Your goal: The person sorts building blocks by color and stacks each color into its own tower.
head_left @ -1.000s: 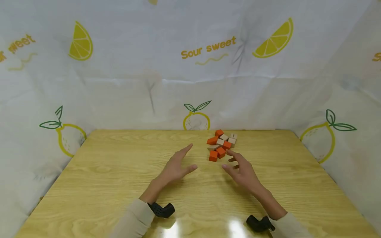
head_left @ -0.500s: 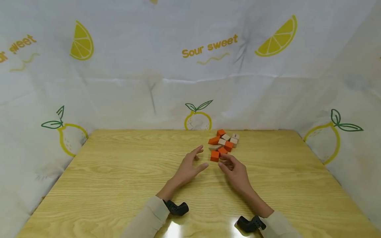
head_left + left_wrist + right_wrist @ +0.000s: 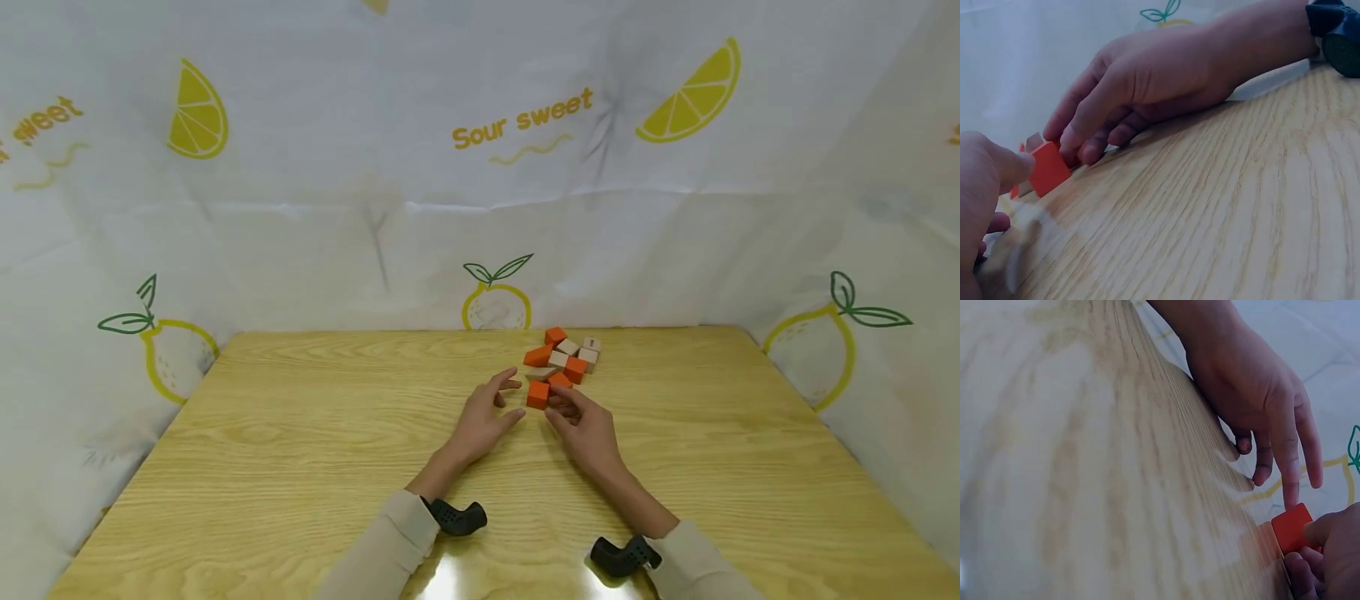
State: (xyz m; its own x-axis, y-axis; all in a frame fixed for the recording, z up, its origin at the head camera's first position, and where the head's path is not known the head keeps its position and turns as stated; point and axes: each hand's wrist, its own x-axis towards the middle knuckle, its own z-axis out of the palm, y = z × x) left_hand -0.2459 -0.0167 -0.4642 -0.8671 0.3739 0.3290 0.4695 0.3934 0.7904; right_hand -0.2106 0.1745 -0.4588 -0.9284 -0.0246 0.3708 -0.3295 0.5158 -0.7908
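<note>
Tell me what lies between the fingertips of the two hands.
The nearest orange cube lies between those of the left hand and the right hand; the head view shows this, and the left wrist view agrees.

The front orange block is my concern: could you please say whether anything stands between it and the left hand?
Nothing visible stands between the left hand and the front orange block; the right hand is at the block's opposite side.

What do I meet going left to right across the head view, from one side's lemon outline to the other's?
Left lemon outline → left hand → nearest orange cube → right hand → right lemon outline.
</note>
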